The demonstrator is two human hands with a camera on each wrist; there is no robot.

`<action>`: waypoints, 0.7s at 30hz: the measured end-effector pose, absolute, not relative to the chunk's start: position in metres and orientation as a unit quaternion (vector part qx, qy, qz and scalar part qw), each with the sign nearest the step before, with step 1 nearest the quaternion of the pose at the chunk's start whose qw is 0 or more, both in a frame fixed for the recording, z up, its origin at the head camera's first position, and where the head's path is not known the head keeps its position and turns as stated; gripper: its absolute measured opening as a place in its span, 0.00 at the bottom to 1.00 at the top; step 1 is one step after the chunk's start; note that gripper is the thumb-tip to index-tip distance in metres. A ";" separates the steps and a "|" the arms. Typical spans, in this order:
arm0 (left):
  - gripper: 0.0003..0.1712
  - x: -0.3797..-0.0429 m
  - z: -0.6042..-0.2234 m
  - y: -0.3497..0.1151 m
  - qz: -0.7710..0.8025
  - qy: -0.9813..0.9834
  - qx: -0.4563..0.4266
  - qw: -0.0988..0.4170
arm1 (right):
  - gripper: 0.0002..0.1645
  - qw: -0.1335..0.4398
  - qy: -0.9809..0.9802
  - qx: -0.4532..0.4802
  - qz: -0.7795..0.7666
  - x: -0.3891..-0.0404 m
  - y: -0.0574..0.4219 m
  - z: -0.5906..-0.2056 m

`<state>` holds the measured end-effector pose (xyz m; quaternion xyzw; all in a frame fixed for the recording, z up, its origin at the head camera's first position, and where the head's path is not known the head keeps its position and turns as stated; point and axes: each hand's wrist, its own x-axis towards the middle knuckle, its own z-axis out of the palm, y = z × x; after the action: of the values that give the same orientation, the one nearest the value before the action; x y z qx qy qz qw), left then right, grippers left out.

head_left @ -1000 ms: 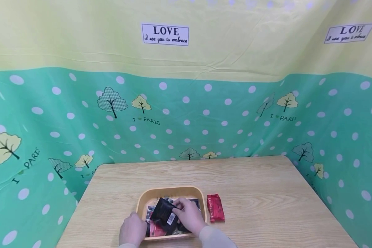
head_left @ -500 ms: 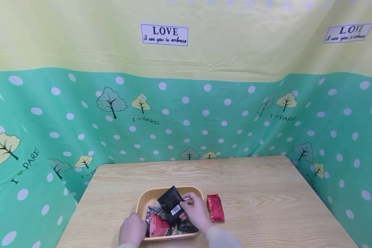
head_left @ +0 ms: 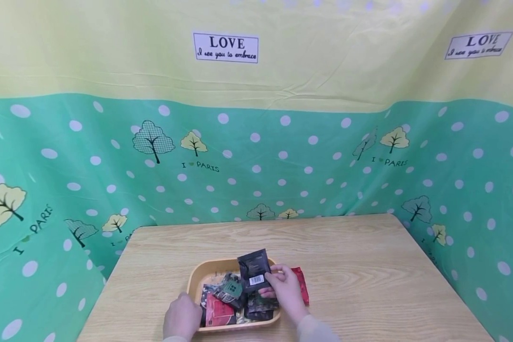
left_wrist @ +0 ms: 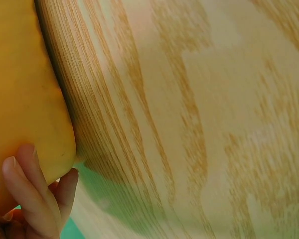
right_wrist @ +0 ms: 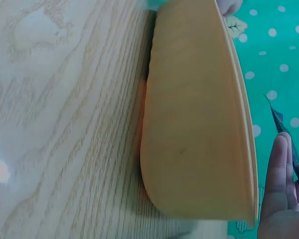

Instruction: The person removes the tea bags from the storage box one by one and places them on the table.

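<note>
My right hand [head_left: 287, 289] pinches a flat black packet [head_left: 254, 268] with a white barcode label, holding it raised over the right part of a yellow-orange plastic basket [head_left: 208, 268]. Edge-on, the same packet [right_wrist: 278, 119] shows between thumb and fingers in the right wrist view, just past the rim. At the basket's left front corner, my left hand [head_left: 182, 317] grips the side; its fingers [left_wrist: 27, 186] press on the outer wall in the left wrist view. Inside lie a pink-red packet [head_left: 220, 311], a black packet with a green label [head_left: 231, 288] and dark packets [head_left: 260, 304].
A red packet [head_left: 301, 285] lies on the wooden table [head_left: 367, 270] right of the basket, partly hidden behind my right hand. Behind the table and along both sides hangs a green and yellow curtain [head_left: 239, 156] with dots and trees.
My right hand has lifted the black packet out of the pile and moved it right, turning it more upright. The green-labelled packet beneath is now uncovered. My left hand stays at the basket's corner.
</note>
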<state>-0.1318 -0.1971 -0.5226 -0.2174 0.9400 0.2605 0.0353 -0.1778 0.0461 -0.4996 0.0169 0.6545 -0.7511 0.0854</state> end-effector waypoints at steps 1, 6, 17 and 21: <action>0.18 -0.132 -0.523 -0.197 0.261 0.940 -0.217 0.037 | 0.20 0.084 0.655 0.021 -0.751 -0.178 0.049 -0.499; 0.19 -0.132 -0.522 -0.196 0.262 0.940 -0.215 0.036 | 0.22 0.069 0.651 0.044 -0.754 -0.181 0.063 -0.503; 0.17 -0.131 -0.522 -0.195 0.250 0.945 -0.208 0.021 | 0.26 0.035 0.628 0.071 -0.774 -0.216 0.107 -0.576; 0.17 -0.132 -0.523 -0.196 0.250 0.945 -0.210 0.024 | 0.23 0.039 0.633 0.103 -0.766 -0.197 0.112 -0.533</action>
<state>-0.1317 -0.1961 -0.5227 -0.2102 0.9447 0.2504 0.0240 -0.1970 0.1121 -0.5332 0.1030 0.6332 -0.7661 0.0391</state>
